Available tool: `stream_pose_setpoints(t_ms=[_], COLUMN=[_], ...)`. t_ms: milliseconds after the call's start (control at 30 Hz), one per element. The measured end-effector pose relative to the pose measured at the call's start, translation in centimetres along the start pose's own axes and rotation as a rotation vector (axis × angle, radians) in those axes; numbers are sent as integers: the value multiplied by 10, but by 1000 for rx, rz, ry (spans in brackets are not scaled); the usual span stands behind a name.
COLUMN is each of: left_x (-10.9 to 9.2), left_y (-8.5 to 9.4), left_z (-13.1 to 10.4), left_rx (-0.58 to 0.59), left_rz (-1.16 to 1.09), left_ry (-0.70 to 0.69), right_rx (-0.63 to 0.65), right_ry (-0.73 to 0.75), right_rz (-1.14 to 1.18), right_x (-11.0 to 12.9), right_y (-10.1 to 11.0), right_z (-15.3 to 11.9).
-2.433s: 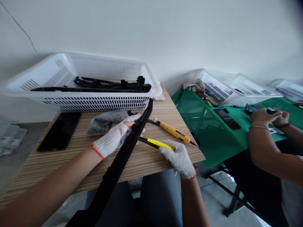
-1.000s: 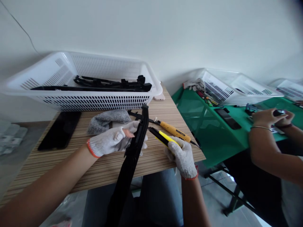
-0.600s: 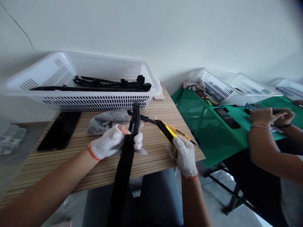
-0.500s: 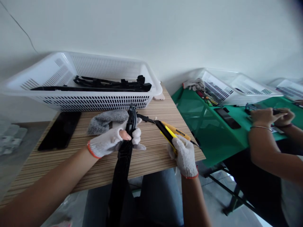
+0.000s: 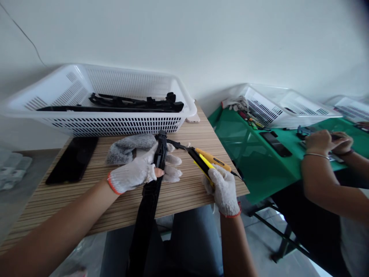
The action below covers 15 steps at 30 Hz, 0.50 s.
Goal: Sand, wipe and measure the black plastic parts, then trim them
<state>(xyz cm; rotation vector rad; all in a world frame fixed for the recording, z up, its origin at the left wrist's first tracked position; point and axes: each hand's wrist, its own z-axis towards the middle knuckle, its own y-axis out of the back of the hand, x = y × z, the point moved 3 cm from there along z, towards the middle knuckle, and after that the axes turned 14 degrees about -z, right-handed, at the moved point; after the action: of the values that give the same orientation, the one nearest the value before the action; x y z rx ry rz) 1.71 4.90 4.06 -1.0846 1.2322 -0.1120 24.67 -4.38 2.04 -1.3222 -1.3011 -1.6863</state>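
Observation:
A long black plastic part point(image 5: 152, 192) runs from the table down over my lap. My left hand point(image 5: 144, 168), in a white glove with a bare thumb, grips it near its upper end, thumb across the front and fingers stretched out behind. My gloved right hand point(image 5: 223, 186) is closed round a yellow and black utility knife point(image 5: 201, 161), its tip pointing up and left, apart from the black part. Just behind the knife lies a yellow-handled tool point(image 5: 215, 158) with a dark cord. A grey fuzzy cloth point(image 5: 122, 148) lies beyond my left hand.
A white basket point(image 5: 115, 125) with black plastic parts point(image 5: 135, 103) stands at the table's back. A black phone point(image 5: 72, 159) lies at left. At right, a co-worker's hands point(image 5: 325, 142) work over a green table point(image 5: 288, 167) with white baskets point(image 5: 263, 107) and a dark phone point(image 5: 275, 143).
My left fingers have loosened and spread behind the black part, and the thumb has slid slightly lower. The part's upper end has dipped a little. My right hand stays nearly still.

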Motion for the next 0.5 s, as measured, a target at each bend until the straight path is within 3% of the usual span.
stream_pose_setpoints(t_ms=[200, 300, 500], left_x=[-1, 0, -1], left_y=[-6, -6, -2], left_z=[8, 13, 20], left_rx=[-223, -264, -423], left_rz=[-37, -61, 203], left_ry=[1, -37, -164], right_rx=[24, 59, 339], right_ry=[-22, -30, -41], right_rz=[19, 14, -92], right_x=[-6, -8, -3], right_y=[-1, -1, -6], right_z=[-1, -2, -4])
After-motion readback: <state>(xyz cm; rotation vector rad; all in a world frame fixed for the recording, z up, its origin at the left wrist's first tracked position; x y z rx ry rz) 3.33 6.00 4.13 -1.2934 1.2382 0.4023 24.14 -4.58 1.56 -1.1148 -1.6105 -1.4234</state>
